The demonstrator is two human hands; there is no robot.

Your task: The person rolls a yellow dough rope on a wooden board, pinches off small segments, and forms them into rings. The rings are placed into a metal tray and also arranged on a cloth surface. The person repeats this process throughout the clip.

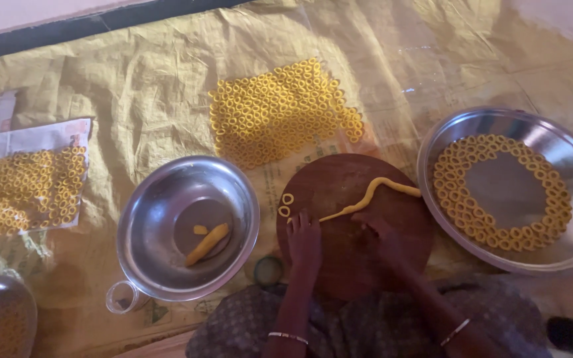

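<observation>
At the far left, a heap of yellow dough rings (24, 189) lay on a sheet of newspaper (31, 136) over the yellow plastic sheet (147, 86) covering the floor. Next came a steel bowl (187, 225) holding a short lump of dough (208, 243), with a small glass jar (124, 296) touching its lower rim. Beyond it, a larger spread of rings (280, 109) lay straight on the sheet.

My left hand (304, 242) rested flat on the round wooden board (356, 225), fingers loosely spread and holding nothing; two finished rings (286, 205) sat just beside its fingertips. My right hand (379, 232) pressed down on the board, fingers half curled over the thin end of the dough rope (373, 193), which ran up and to the right away from it. The rope's tip lay between my two hands.

At the far right, a wide steel plate (532, 132) carried a circle of rings (502, 192).
</observation>
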